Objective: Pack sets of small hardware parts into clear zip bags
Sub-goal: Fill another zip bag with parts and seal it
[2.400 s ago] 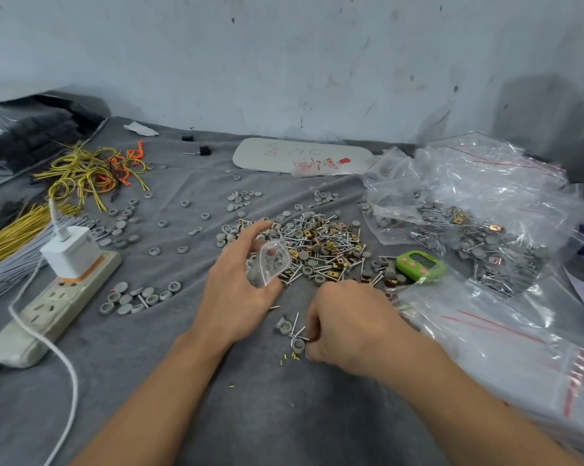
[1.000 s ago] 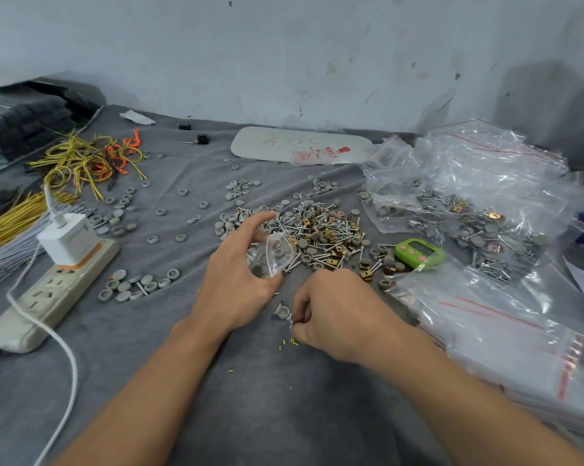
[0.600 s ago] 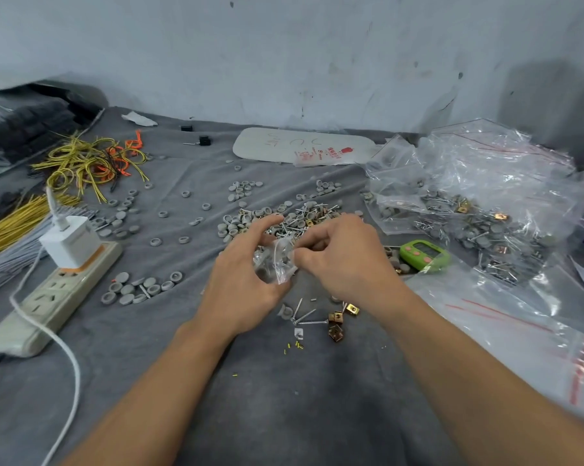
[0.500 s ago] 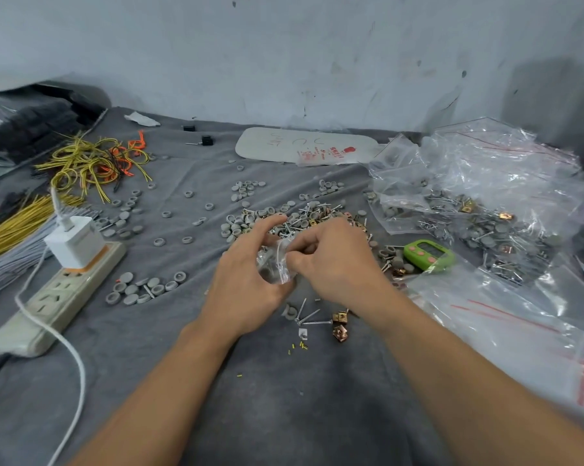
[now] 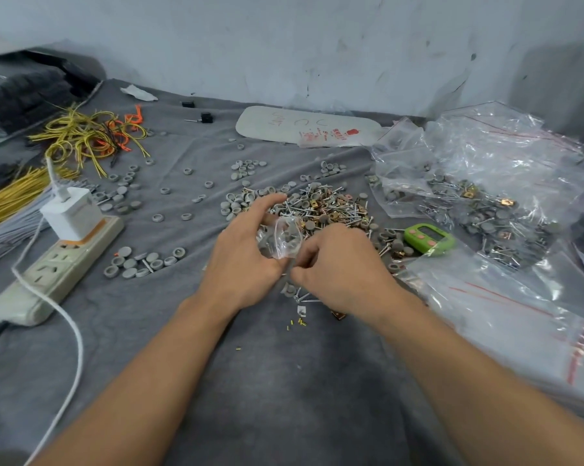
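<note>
One zip bag (image 5: 285, 238) pinched in left grip (image 5: 243, 260); right grip (image 5: 341, 270) curled beside, hold unclear.

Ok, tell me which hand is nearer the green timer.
Right. The right hand sits just left of the green timer, a small gap apart; the left hand is farther left, beyond the right one, holding the small zip bag.

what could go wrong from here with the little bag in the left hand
1. The left hand pinches the small zip bag at the edge of the loose parts pile; if the grip slips, bagged pieces could spill in and get mixed up.
2. The right hand partly hides the few parts lying on the cloth, so one may be missed.
</note>
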